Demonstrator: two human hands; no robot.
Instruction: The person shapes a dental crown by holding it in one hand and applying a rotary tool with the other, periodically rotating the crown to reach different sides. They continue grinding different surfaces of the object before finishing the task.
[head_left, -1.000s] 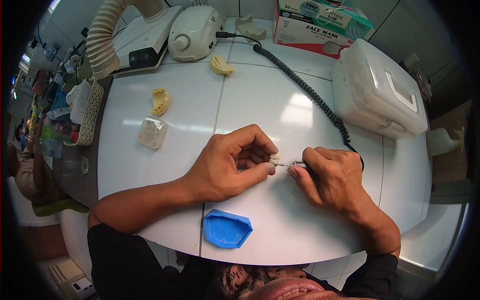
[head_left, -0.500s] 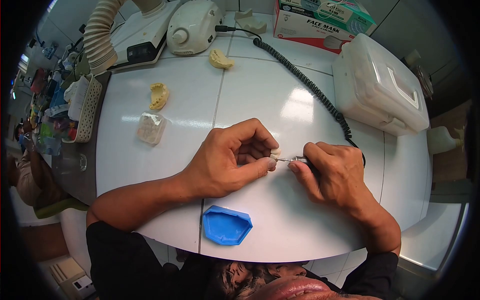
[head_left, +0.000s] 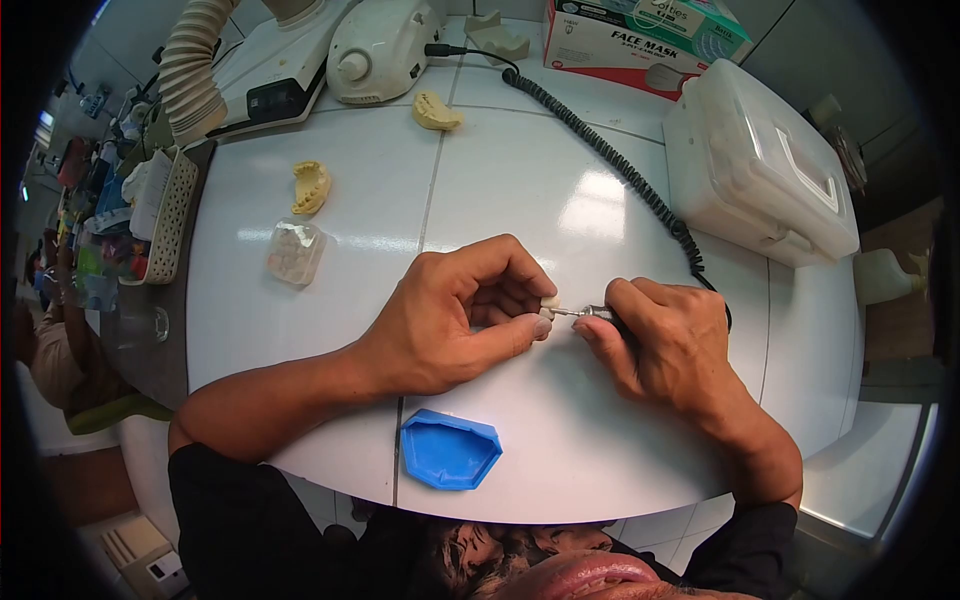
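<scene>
My left hand pinches a small pale tooth-like piece between thumb and fingers, just above the white table. My right hand grips a metal-tipped rotary handpiece like a pen, its thin bur touching the small piece. A black coiled cord runs from the handpiece back to a white motor unit at the far edge.
A blue rubber mould base lies near the front edge. Two yellowish dental casts and a small clear box lie at left. A white plastic case, a face mask box and a suction hose stand behind.
Both hands stay locked together on the piece and handpiece. The view has tilted slightly, so the table's things sit a little higher in the picture.
</scene>
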